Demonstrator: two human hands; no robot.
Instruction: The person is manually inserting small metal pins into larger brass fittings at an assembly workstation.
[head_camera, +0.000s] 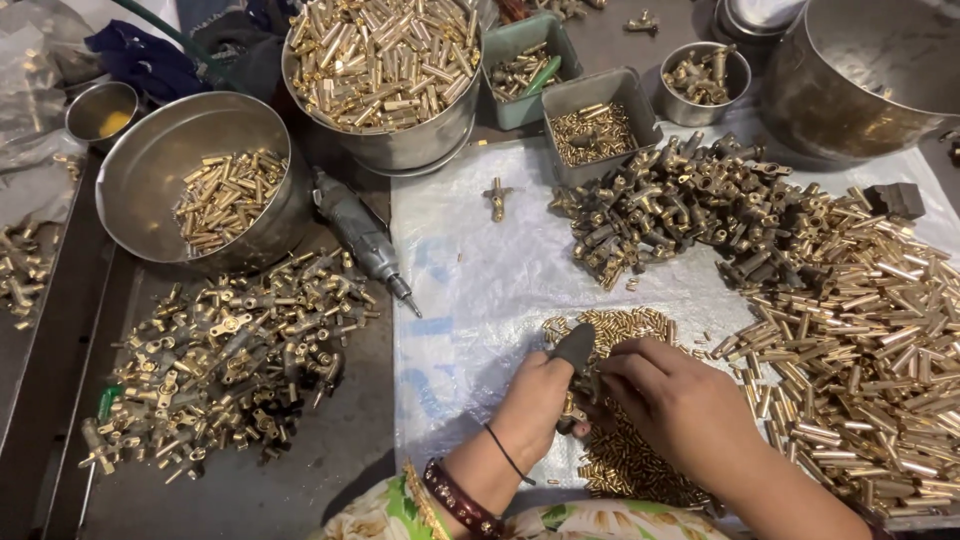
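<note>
Cluttered workbench (300, 480), plastic sheet (470, 290). Left hand (545, 390) gripping dark brass fitting (583, 385); right hand (670, 390) pinching small brass pin from pin pile (625, 325). Keep fitting steady, seat pin straight.

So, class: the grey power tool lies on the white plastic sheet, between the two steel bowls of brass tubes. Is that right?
Not quite. The head view shows the grey power tool lying on the dark table, with only its tip at the edge of the white plastic sheet. It does lie between the two steel bowls of brass tubes.
</note>
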